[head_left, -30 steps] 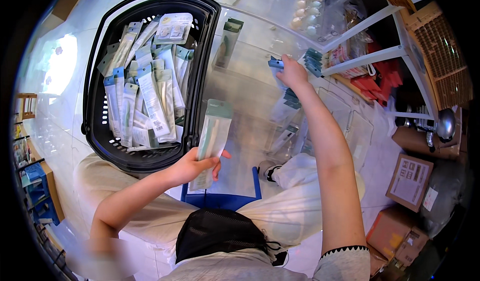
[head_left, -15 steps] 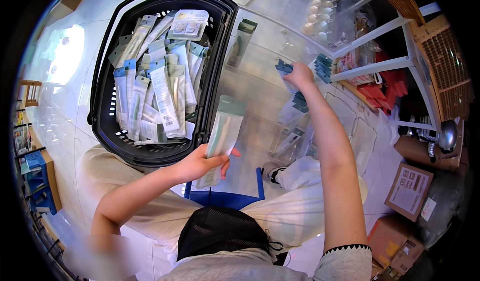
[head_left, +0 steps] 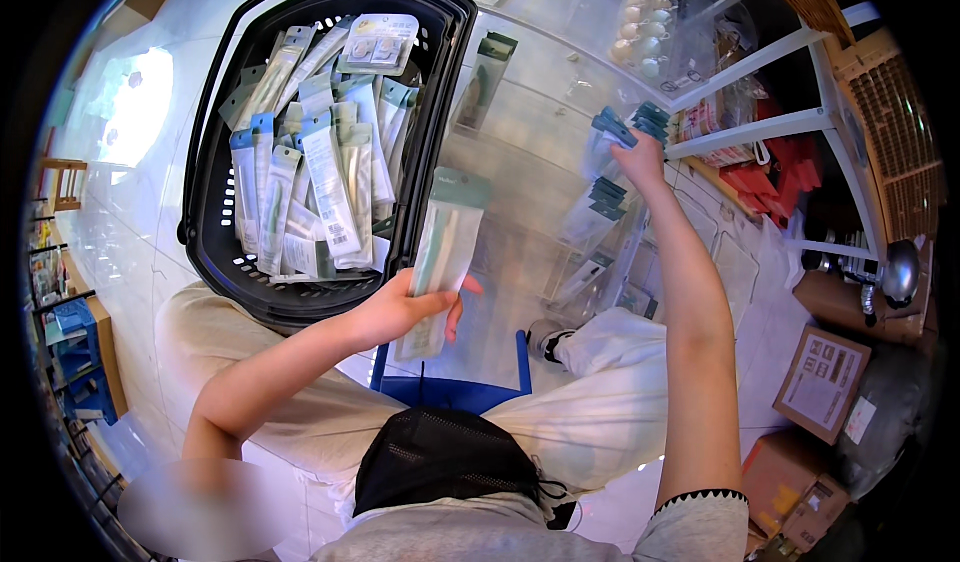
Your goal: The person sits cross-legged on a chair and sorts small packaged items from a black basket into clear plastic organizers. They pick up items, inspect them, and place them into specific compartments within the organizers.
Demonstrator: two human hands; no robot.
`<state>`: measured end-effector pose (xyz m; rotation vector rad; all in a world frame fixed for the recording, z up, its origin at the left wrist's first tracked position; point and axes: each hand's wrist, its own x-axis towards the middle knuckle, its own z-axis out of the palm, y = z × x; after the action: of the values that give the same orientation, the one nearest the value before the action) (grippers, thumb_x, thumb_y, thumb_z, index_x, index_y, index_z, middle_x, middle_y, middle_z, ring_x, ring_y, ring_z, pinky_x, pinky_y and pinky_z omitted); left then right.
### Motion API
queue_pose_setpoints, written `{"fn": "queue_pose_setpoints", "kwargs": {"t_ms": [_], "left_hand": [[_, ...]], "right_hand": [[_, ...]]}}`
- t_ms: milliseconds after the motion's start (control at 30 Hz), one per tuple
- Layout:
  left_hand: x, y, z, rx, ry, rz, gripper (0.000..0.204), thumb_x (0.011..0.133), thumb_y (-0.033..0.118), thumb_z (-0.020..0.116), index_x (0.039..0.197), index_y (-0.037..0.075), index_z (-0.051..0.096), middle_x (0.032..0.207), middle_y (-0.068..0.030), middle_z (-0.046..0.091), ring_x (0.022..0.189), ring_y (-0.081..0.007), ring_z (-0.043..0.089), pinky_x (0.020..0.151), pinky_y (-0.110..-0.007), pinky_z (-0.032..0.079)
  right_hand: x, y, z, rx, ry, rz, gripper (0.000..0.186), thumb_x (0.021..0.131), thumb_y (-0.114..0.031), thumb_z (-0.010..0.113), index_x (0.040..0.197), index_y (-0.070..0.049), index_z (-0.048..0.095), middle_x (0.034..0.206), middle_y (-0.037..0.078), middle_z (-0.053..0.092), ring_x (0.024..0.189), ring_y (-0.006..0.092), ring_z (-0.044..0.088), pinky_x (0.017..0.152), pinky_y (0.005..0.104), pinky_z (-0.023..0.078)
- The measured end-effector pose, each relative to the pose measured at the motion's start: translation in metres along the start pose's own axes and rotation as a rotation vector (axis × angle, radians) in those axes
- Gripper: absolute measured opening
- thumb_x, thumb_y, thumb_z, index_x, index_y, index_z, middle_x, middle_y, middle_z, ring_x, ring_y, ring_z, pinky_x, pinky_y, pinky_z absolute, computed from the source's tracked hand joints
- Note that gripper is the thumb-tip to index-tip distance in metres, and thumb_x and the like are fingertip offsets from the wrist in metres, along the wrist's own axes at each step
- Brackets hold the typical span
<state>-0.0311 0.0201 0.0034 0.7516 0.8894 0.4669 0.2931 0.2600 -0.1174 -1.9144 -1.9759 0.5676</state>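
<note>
My left hand (head_left: 392, 310) is closed around the lower part of a slim clear packet (head_left: 455, 232) with a green header; long green and beige sticks show inside. It is held upright beside the black basket (head_left: 458, 72), which is heaped with similar packets (head_left: 325, 177). My right hand (head_left: 638, 157), arm stretched out, pinches a blue-topped packet (head_left: 610, 125) above the clear plastic bin (head_left: 510, 177). Close to those fingers stands a row of blue-green-topped packets (head_left: 650, 120), with another bunch (head_left: 605, 202) just nearer. How many packets the right hand holds is unclear.
A dark-topped packet (head_left: 487, 77) lies in the bin's far left. White shelving (head_left: 745, 144) with red packages (head_left: 770, 172) borders the right. Cardboard boxes (head_left: 820, 382) stand nearer on that side. A blue frame (head_left: 450, 394) sits between my legs.
My right hand has moved to the right with its blue-topped packet, toward the row of packets. The left hand and its packet have hardly shifted.
</note>
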Motion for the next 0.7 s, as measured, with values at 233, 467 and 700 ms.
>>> {"fn": "queue_pose_setpoints", "kwargs": {"t_ms": [233,467,700], "left_hand": [[0.003,0.012,-0.007,-0.031,0.098,0.101,0.035,0.091,0.020,0.042,0.121,0.002,0.040,0.080,-0.0064,0.054,0.070,-0.0155,0.057,0.068,-0.030,0.046],[0.002,0.050,-0.030,-0.036,0.507,0.369,0.045,0.091,0.027,0.043,0.128,0.005,0.035,0.094,-0.0047,0.055,0.074,-0.0131,0.056,0.067,-0.027,0.047],[0.011,0.041,-0.029,0.078,0.471,0.352,0.040,0.090,0.026,0.044,0.124,0.004,0.043,0.109,-0.0087,0.056,0.094,-0.0159,0.056,0.080,-0.031,0.046]], "right_hand": [[0.003,-0.002,-0.011,0.421,0.267,-0.029,0.032,0.067,-0.023,0.069,0.089,-0.001,0.064,0.074,0.009,0.065,0.067,0.0175,0.061,0.063,0.0299,0.046],[-0.021,-0.060,-0.077,0.849,0.111,0.025,0.027,0.072,-0.014,0.067,0.094,0.000,0.061,0.084,0.004,0.062,0.073,0.0115,0.057,0.065,0.0250,0.045],[-0.114,-0.134,-0.129,1.128,-0.503,0.156,0.036,0.071,-0.005,0.063,0.105,0.002,0.052,0.096,0.006,0.058,0.087,0.0137,0.056,0.078,0.0274,0.045]]}}
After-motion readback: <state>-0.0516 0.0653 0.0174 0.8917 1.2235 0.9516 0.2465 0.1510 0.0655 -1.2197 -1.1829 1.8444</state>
